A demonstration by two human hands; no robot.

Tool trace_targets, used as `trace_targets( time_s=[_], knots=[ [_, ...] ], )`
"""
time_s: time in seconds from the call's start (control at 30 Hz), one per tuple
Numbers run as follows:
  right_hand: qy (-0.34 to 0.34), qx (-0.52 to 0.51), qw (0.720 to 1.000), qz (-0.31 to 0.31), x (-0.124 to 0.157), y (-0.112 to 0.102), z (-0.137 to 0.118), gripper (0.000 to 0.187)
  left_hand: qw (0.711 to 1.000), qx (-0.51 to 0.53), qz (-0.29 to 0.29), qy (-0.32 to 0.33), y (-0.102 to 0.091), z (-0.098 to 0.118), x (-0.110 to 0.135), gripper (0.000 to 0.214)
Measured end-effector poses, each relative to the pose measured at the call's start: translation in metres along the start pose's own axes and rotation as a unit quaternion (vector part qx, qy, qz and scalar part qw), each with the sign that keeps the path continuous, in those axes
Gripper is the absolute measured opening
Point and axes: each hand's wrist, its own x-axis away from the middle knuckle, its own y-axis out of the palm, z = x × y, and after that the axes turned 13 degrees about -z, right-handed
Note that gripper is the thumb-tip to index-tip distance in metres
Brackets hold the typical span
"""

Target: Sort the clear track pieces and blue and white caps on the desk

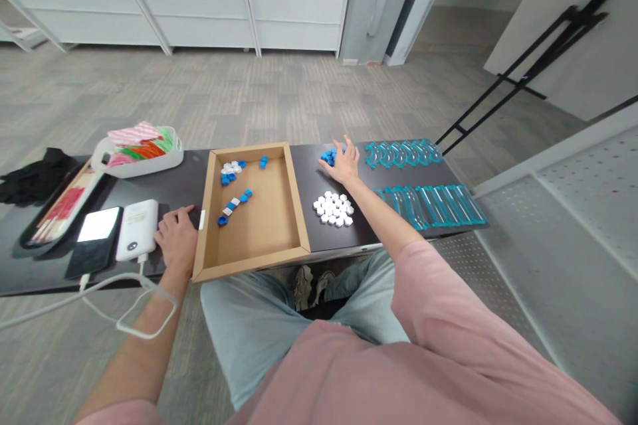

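My right hand (345, 163) reaches over a small pile of blue pieces (327, 157), with its thumb and fingers apart; its palm hides part of the pile. Below it lies a heap of white hexagonal pieces (333, 209). My left hand (177, 238) lies on the table against the left side of a shallow cardboard tray (269, 226), fingers loosely extended and holding nothing. Inside the tray, a diagonal row of blue and white pieces (234, 204) stands apart from a cluster of white pieces (231, 168) with blue ones beside it. Two blue pieces (263, 163) sit near the far edge.
Teal curved plastic parts (403, 153) and teal long parts (433, 206) lie at the right. To the left are a white power bank (137, 229) with cables, a phone (94, 242), a white basket (144, 166) of colourful items, a dark tray (37, 242) and black cloth (37, 176).
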Motion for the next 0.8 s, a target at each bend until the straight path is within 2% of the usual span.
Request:
trace_targets(
  time_s=[0.07, 0.13, 0.2, 0.27, 0.33, 0.43, 0.53, 0.63, 0.8],
  knots=[
    [-0.050, -0.013, 0.999, 0.000, 0.008, -0.007, -0.020, 0.075, 1.000, 0.011, -0.001, -0.001, -0.003, 0.002, 0.001, 0.061],
    [-0.148, -0.026, 0.988, -0.032, 0.019, -0.010, -0.051, 0.058, 1.000, 0.024, -0.006, 0.003, -0.006, 0.004, 0.002, 0.059],
    [-0.257, -0.029, 0.961, -0.096, 0.032, -0.007, -0.090, 0.043, 0.999, 0.032, -0.010, 0.011, -0.007, 0.005, 0.003, 0.059],
    [-0.338, -0.014, 0.927, -0.161, 0.045, 0.004, -0.132, 0.036, 0.999, 0.032, -0.009, 0.014, -0.007, 0.004, 0.003, 0.058],
    [-0.374, 0.017, 0.907, -0.193, 0.054, 0.018, -0.169, 0.037, 0.999, 0.031, -0.007, 0.018, -0.007, 0.003, 0.004, 0.057],
    [-0.353, 0.079, 0.906, -0.221, 0.056, 0.039, -0.206, 0.038, 0.999, 0.041, 0.001, 0.022, -0.006, 0.004, 0.005, 0.057],
    [-0.305, 0.116, 0.909, -0.259, 0.052, 0.047, -0.217, 0.031, 0.998, 0.056, 0.008, 0.017, -0.006, 0.006, 0.006, 0.056],
    [-0.287, 0.107, 0.913, -0.270, 0.051, 0.045, -0.212, 0.030, 0.998, 0.062, 0.003, 0.032, -0.006, 0.006, 0.006, 0.060],
    [-0.293, 0.004, 0.921, -0.255, 0.058, 0.040, -0.195, 0.019, 0.998, 0.062, 0.002, 0.018, -0.004, 0.005, 0.002, 0.057]
  ],
)
